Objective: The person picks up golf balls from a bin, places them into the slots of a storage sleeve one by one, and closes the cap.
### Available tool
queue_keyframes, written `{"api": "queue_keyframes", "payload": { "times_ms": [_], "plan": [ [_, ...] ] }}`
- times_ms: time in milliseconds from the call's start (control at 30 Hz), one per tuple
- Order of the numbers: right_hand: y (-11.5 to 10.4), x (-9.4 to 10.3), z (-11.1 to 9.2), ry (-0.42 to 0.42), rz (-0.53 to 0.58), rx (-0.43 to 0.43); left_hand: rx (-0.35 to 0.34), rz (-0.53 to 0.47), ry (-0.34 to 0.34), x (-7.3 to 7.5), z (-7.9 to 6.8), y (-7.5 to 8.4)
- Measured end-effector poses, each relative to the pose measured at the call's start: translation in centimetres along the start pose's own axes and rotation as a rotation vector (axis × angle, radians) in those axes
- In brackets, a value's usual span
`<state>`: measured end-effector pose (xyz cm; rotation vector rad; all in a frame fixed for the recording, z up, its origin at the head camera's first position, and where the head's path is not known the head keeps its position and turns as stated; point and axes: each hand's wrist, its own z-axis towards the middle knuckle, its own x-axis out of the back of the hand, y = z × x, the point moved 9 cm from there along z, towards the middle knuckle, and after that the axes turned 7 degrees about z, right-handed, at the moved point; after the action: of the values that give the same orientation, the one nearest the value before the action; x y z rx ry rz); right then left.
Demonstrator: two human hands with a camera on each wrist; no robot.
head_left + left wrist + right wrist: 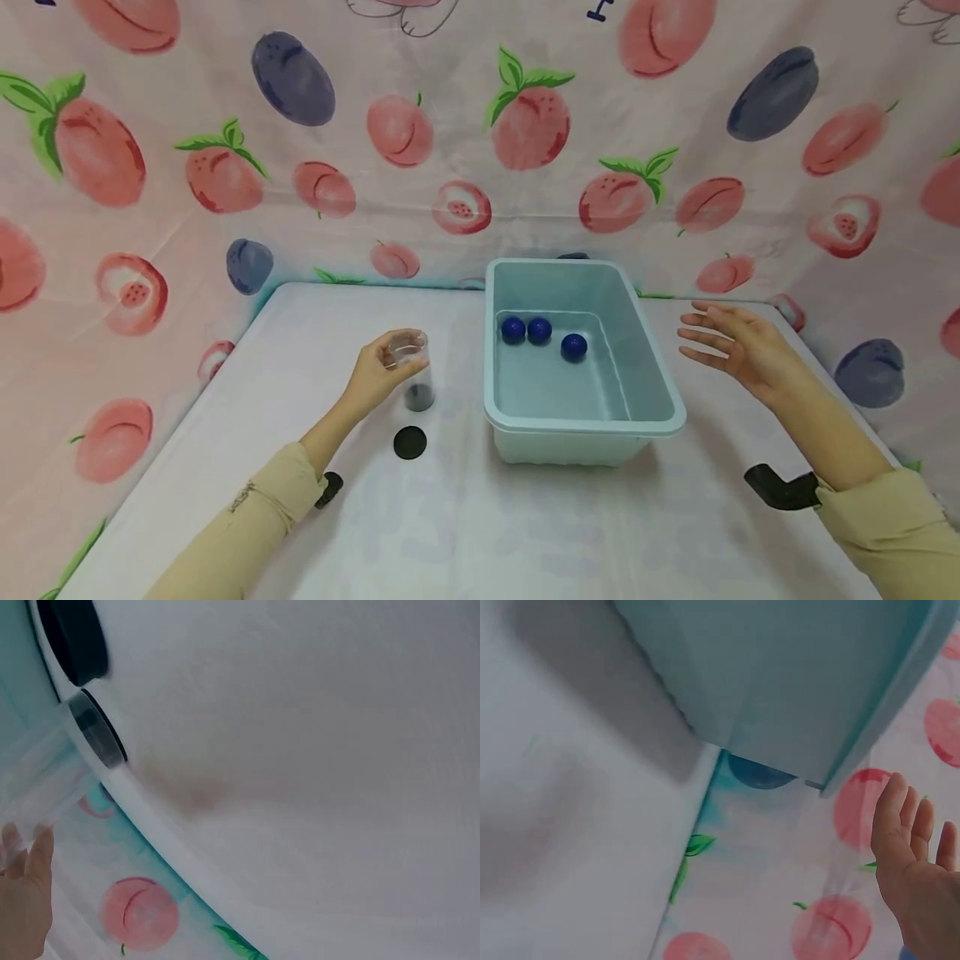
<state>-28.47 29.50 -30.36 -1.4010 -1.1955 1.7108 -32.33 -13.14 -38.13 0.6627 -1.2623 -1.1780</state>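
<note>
A: Step in hand?
B: Judged: steadying the clear jar (pixel 419 385), upright near the black disc (pixel 410 442) on the counter (pixel 450 533); base contact, cannot tell.
A: Grips?
B: Left grip (pixel 381 365) curled round the jar near its top. Right grip (pixel 750 352) spread well open, holding nothing, beside the blue basin (pixel 585 427).
A: Next move?
B: Likely calls for the right grip to reach into it, toward the three blue balls (pixel 539 331) inside.

From up on the head, one camera looks forward and down over most of the desk (pixel 450 533). The wrist cameras look from closer in: the left also sees the clear jar (pixel 419 385), the right the blue tub (pixel 570 446).
</note>
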Motion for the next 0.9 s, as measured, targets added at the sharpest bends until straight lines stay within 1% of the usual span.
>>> {"api": "queue_keyframes", "payload": {
  "times_ms": [100,233,367,467,600,733,833,900],
  "plan": [
    [-0.8,-0.8,0.5,-0.003,-0.018,-0.007,-0.023,0.022,0.009,0.1,0.2,0.2],
    [-1.5,-2.0,1.4,-0.01,-0.067,-0.026,-0.018,0.039,0.022,0.3,0.1,0.1],
    [-2.3,-3.3,2.5,-0.041,-0.096,-0.016,-0.021,0.037,0.03,0.3,0.1,0.1],
    [-2.8,-4.0,3.2,-0.044,-0.139,-0.007,-0.022,0.035,0.035,0.3,0.0,0.0],
    [-3.2,-4.6,3.9,-0.025,-0.22,-0.02,-0.016,0.038,0.034,0.3,-0.1,-0.2],
    [-3.5,-4.9,4.5,0.005,-0.262,-0.058,-0.01,0.027,0.02,0.1,-0.1,-0.3],
    [-3.9,-4.9,5.2,0.051,-0.364,-0.088,-0.014,0.025,0.016,0.0,-0.1,-0.1],
    [-4.1,-5.0,5.6,0.076,-0.454,-0.105,-0.015,0.033,0.019,0.0,0.0,0.0]
  ]
}}
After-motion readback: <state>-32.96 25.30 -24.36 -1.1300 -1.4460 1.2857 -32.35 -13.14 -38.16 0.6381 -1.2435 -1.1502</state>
